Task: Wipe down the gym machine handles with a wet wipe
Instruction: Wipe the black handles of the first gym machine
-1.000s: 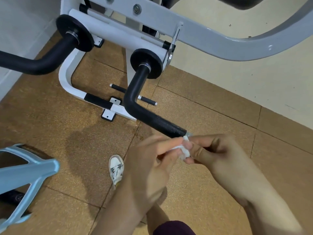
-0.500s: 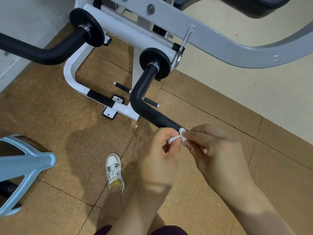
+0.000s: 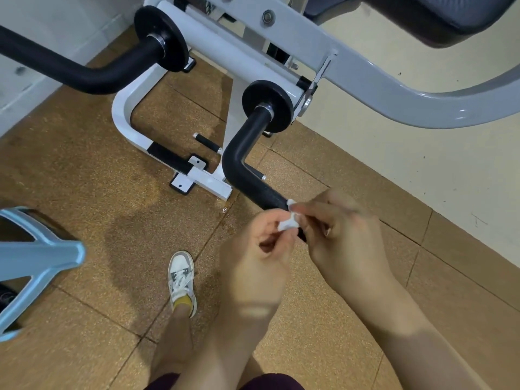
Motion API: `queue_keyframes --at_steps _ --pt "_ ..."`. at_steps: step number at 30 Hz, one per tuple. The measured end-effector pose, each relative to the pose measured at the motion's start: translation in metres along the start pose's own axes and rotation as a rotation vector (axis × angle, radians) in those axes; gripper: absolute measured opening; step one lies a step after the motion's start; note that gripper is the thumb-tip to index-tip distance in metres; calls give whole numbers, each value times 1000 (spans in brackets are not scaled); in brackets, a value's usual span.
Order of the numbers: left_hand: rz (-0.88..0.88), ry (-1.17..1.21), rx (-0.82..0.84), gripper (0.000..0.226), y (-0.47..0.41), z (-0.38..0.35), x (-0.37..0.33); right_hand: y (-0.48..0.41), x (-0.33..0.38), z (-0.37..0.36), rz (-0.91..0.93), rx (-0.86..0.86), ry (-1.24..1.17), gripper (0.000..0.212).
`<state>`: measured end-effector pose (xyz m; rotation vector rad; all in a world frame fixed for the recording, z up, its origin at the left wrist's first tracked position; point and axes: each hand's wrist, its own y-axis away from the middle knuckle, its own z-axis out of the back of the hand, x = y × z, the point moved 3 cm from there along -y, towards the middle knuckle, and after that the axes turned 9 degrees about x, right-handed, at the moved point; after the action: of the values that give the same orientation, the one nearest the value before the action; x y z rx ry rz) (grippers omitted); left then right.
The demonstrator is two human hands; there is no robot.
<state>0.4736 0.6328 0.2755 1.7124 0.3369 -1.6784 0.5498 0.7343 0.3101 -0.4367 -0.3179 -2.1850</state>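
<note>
White wet wipe [image 3: 287, 223] — a small crumpled wad — sits between both my hands, pinched from either side, right at the free end of the near handle [image 3: 242, 164]. My left hand [image 3: 253, 260] has thumb & forefinger curled onto the wipe's left part. My right hand [image 3: 346, 237] nips the right part w/ its fingertips, the other fingers loosely bent. The wipe lies just in front of the handle tip; I can't tell whether it touches the padding, since the hands cover that end.

The near handle is black, padded and bent in an L. It runs up to a black disc [image 3: 277, 91] on the machine's white frame [image 3: 121, 116]. A 2nd black handle [image 3: 84, 77] sticks out to the left higher up, well apart from the hands. A grey curved arm [image 3: 394, 94] crosses the top right under a dark seat pad [image 3: 450, 21].

Lower down: cork-brown floor tiles [image 3: 98, 192], one white sneaker [image 3: 181, 274] w/ a yellow sock, and a pale blue frame [image 3: 39, 257] at the left edge.
</note>
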Motion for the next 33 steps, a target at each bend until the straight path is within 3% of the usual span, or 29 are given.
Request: queue_keyframes --at_steps 4,10,15,20,28,33 --pt "-159 -327 44 11 -5 8 -5 17 -2 5 22 15 -37 13" --pt "-252 -346 -4 33 -1 13 -7 2 -9 -3 -151 -109 4 17" --pt "-311 -411 37 26 1 15 -10 28 15 -14 14 -113 3 16" --pt "-207 -373 26 25 -2 15 -4 6 5 -12 -154 -260 -21 15" --pt "-177 -245 0 20 -2 15 8 12 17 -15 -11 -154 18 7" --pt "-181 -182 -1 33 -2 15 7 1 11 -12 -11 -150 64 13"
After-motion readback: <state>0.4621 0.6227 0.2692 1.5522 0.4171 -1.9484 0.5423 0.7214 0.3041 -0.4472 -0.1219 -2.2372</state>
